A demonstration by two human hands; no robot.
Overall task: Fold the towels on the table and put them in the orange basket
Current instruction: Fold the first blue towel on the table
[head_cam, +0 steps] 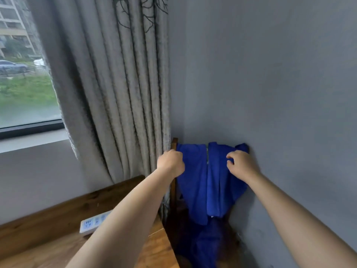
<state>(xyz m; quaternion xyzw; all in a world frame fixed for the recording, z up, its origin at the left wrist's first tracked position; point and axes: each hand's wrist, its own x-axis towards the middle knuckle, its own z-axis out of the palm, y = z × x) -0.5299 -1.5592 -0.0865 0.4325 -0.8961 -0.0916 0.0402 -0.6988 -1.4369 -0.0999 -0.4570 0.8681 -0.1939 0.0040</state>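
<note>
Place: a room in a home, likely a bedroom or study corner.
Window [25, 74]: looks out on grass, a parked car and an apartment block.
Curtain [116, 93]: heavy grey drape with a tree-branch print.
Walls [270, 74]: plain grey paint.
Furniture: a wooden table [48, 238] carrying a white power strip [92, 224], and a dark wooden chair [173, 190] draped with blue towels [204, 180].

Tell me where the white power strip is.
The white power strip lies on the wooden table, lower left in the head view, partly hidden behind the left forearm.
</note>
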